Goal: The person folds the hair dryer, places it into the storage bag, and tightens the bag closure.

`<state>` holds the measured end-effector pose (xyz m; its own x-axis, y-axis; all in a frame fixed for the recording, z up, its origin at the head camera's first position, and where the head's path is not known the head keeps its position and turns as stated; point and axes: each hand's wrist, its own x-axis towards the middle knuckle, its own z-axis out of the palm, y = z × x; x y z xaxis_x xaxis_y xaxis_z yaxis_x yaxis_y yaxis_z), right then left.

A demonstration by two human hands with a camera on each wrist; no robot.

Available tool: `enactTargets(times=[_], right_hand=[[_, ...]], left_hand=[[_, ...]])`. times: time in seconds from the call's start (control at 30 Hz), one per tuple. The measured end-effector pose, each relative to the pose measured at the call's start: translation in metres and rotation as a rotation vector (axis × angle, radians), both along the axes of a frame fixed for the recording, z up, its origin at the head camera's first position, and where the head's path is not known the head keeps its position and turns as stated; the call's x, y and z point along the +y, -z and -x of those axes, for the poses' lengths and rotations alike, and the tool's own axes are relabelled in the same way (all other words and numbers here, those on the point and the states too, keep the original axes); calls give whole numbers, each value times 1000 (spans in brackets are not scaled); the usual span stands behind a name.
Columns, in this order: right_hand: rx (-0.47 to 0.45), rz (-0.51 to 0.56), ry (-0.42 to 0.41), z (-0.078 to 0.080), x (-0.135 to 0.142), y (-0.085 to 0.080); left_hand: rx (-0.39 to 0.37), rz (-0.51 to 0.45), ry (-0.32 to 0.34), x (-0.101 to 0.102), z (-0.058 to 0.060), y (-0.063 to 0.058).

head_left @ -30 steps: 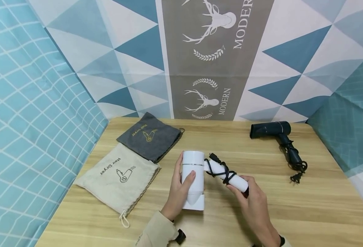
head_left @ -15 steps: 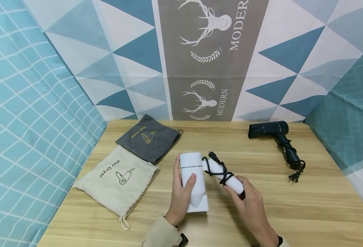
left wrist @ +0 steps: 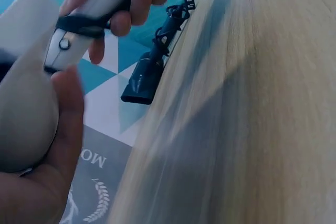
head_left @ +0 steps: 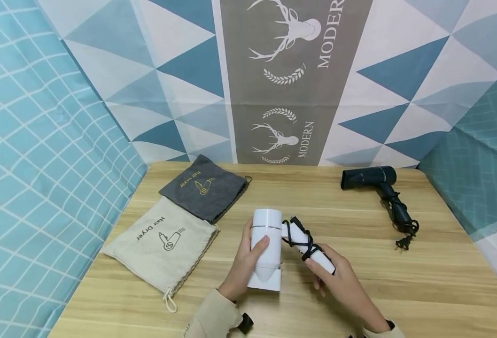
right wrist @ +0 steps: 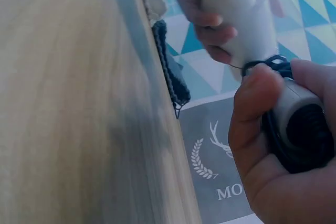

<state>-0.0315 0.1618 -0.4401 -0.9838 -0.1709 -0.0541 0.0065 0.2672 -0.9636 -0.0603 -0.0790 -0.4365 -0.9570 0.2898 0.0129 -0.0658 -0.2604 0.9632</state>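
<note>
A white hair dryer (head_left: 271, 251) is held above the table, barrel on the left, handle slanting down to the right. My left hand (head_left: 244, 265) grips the barrel, thumb across its top and fingers round the far side. The right hand (head_left: 337, 277) holds the lower handle; in the right wrist view its thumb and finger pinch beside the wound black cord (right wrist: 268, 66). That cord loops round the handle, its plug (head_left: 297, 223) sticking up near the hinge. In the left wrist view, a small round button (left wrist: 64, 43) shows on the handle.
A black hair dryer (head_left: 368, 176) with its cord wrapped lies at the back right of the wooden table (head_left: 422, 291). To the left lie a beige drawstring pouch (head_left: 159, 244) and a dark grey pouch (head_left: 206, 185), both printed with "Hair Dryer". Patterned walls stand behind and beside.
My right hand has shifted its hold on the handle, with fingers now showing beneath it. The handle slants down a little more steeply. The left hand keeps its grip on the barrel.
</note>
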Motion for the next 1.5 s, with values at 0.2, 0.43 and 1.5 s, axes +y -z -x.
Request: enactTargets(times=[0.2,0.43,1.5], right_hand=[[80,20,-132,1,4,-1],[85,10,-160,0,2,0],[177,23,147,-22,-39,11]], left_hand=[[-85,-142,78,-2,0,2],[-71,-115,-4,3,-1,2],[81,-73,-184,14,-8,6]])
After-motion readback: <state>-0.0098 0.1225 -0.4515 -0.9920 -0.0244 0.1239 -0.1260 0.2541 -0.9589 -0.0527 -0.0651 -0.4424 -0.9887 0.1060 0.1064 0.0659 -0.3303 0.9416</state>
